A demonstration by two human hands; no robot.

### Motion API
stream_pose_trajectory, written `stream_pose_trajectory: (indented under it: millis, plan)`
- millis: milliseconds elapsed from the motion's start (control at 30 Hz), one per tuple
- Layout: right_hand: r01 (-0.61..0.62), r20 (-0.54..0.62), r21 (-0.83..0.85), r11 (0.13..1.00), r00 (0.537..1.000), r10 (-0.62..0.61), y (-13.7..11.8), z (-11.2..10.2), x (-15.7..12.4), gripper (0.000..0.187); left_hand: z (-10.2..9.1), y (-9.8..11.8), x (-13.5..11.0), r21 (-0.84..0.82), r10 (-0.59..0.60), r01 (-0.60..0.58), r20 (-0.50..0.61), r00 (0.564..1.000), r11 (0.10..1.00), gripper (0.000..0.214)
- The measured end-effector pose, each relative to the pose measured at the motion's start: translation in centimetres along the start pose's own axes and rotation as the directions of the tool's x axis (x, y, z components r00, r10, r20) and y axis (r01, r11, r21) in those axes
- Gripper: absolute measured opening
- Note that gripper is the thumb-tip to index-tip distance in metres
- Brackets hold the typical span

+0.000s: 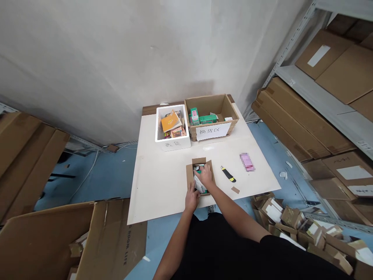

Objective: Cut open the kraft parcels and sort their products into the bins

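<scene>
Left hand (192, 199) grips box (190, 175), right hand (206, 175) inside, grip unclear; beyond box, bin (208, 102) marked "换货区"; left of box, "LIFE" carton (113, 225)

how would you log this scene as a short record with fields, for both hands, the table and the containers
left grip: at the open small carton's near left
right grip: reaching into that carton
white table, right side: utility knife, cardboard scrap, pixelated pink item
rear containers: foam box with booklets; labelled cardboard box with green boxes
</scene>
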State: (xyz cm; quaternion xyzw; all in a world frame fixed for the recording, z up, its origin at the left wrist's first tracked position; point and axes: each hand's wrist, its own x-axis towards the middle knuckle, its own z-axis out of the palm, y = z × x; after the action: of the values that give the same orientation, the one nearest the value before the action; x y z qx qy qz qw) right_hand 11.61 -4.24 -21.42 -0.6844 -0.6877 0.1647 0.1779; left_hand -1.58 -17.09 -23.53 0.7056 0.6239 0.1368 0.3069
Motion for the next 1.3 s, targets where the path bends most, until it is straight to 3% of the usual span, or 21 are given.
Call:
stream_pose_trajectory:
  millis: [267, 433, 633, 833, 967, 1133, 1300]
  plan:
    - [-0.110, 0.043, -0.019, 0.994, 0.993, 0.111, -1.1, -2.0, 0.8, 0.058, -0.5, 0.4, 0.1, 0.051, -0.012, 0.011, 0.015, 1.000, 0.999, 0.018]
    - [-0.066, 0.209, -0.073, 0.995, 0.975, 0.080, -1.9, -2.4, 0.6, 0.043, -0.2, 1.2, 0.1, 0.107, -0.004, 0.004, -0.008, 1.000, 0.994, 0.018]
    - [-0.101, 0.237, -0.135, 0.986, 0.963, 0.131, -3.0, -2.1, 1.0, 0.031, 0.5, 1.6, -0.3, 0.199, 0.058, -0.056, -0.004, 0.998, 0.978, 0.018]
    - [-0.081, 0.158, -0.017, 0.997, 0.984, 0.083, -1.9, -2.8, -0.5, 0.032, 1.6, 1.1, -1.1, 0.158, 0.032, -0.020, -0.071, 0.997, 0.987, 0.016]
    - [0.007, 0.047, 0.100, 0.995, 0.999, -0.012, -1.5, -3.4, -1.6, 0.031, 1.6, 0.5, -1.3, 0.139, 0.053, -0.035, -0.125, 0.991, 0.990, 0.018]
    - [0.113, -0.060, 0.129, 0.985, 0.993, -0.106, -2.9, -5.0, -1.4, 0.035, -0.2, -0.4, -0.5, 0.105, -0.011, 0.030, -0.183, 0.983, 0.994, 0.021]
    - [0.245, -0.119, 0.148, 0.958, 0.966, -0.229, -6.0, -6.1, -0.5, 0.035, -2.9, -1.9, 1.1, 0.063, -0.034, 0.046, -0.173, 0.984, 0.997, 0.017]
